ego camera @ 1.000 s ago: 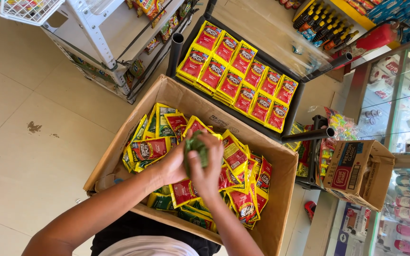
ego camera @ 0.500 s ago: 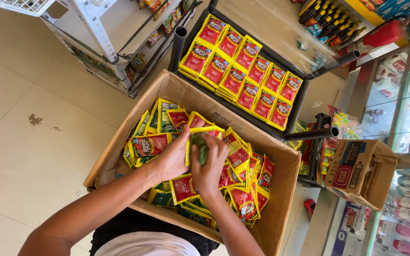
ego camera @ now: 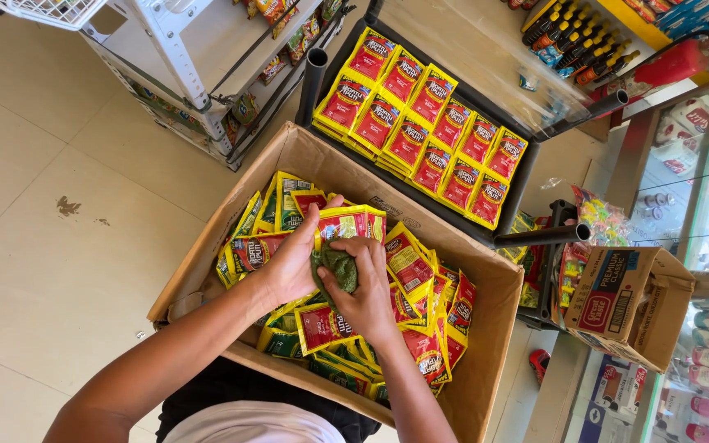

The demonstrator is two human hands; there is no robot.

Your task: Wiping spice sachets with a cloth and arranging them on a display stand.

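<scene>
While gathering a small stack of yellow-and-red packets (ego camera: pixel 346 234), left hand (ego camera: pixel 293 267) cupped along its side, thumb up against the packet faces; right hand (ego camera: pixel 363 291) curled over the green backs, fingers pinching the bundle from the other side. Both pressed inward, likely to square the edges. Stack held just above the loose heap inside the open cardboard box (ego camera: pixel 486 361) on the floor. Beyond the box, a dark shelf tray (ego camera: pixel 519 184) already lined with neat rows of the same packets. Compared with half a second ago: grip barely changed, bundle raised slightly and more upright.
</scene>
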